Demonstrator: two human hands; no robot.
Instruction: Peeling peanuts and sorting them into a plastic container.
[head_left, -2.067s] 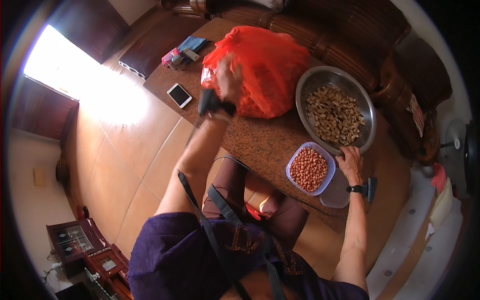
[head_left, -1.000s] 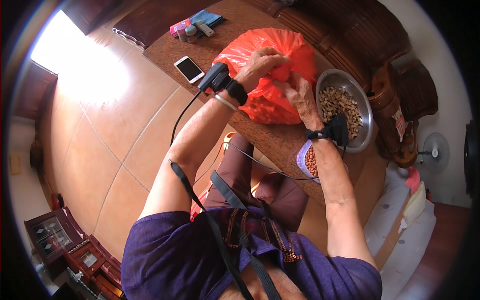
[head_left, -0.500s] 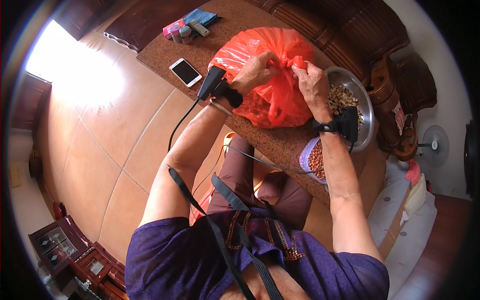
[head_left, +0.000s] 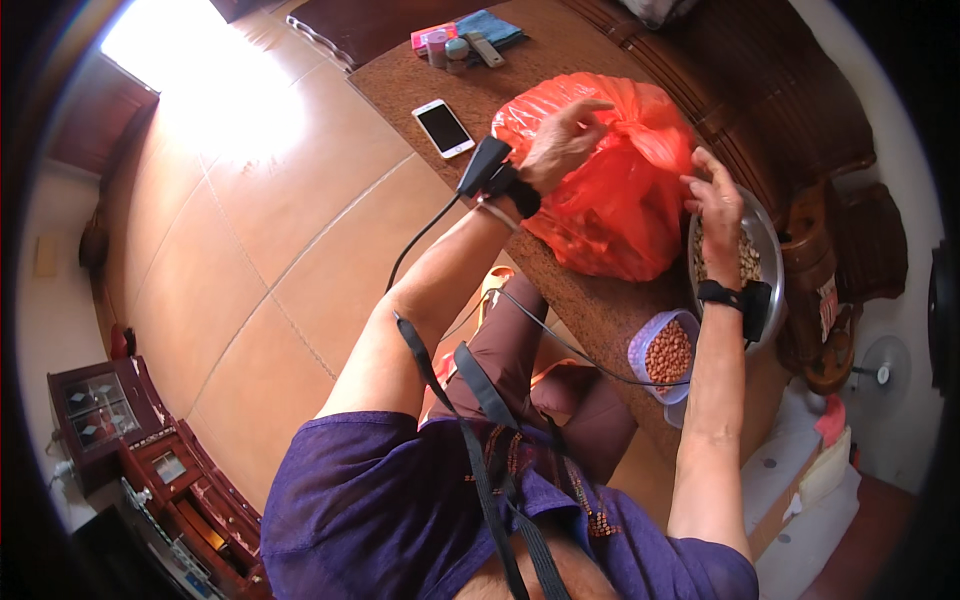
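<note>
Right hand [head_left: 718, 205] now off gathered neck [head_left: 640, 128] of glossy, bulging red bag [head_left: 615, 215]

On the table [head_left: 395, 82], the bag [head_left: 612, 230] sits between the phone [head_left: 443, 128] on the left and the basin [head_left: 768, 240] on the right. Jars [head_left: 437, 48] and a cloth [head_left: 488, 30] lie at the far left. The tub [head_left: 641, 350] of nuts [head_left: 668, 352] stands nearer, by the basin. The left hand [head_left: 565, 145] is over the bag, the right hand [head_left: 716, 210] just right of it. The bench [head_left: 730, 75] runs behind.
</note>
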